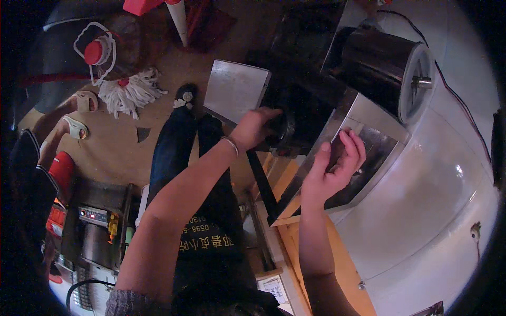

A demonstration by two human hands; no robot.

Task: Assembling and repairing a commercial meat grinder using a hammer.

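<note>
A metal machine fills the upper right, with a bright steel flap (234, 89) standing out at its left side and a dark front. My left hand (256, 128), wearing a bracelet, has its fingers curled at a black ribbed round part (287, 128) on that front; its fingertips are partly hidden in shadow. My right hand (337, 166) holds nothing, its fingers loosely bent and apart above the steel edge of an open metal compartment (377, 152). Just beyond lies a large dark cylinder (377, 63) with a pale rim and a short metal shaft.
A white string mop (129, 95) and a clear jug with a red cap (95, 52) are at the upper left. Another person's sandalled feet (76, 128) stand nearby. A black cable (458, 92) runs along the pale surface at right. Orange cabinet panels (340, 258) are below.
</note>
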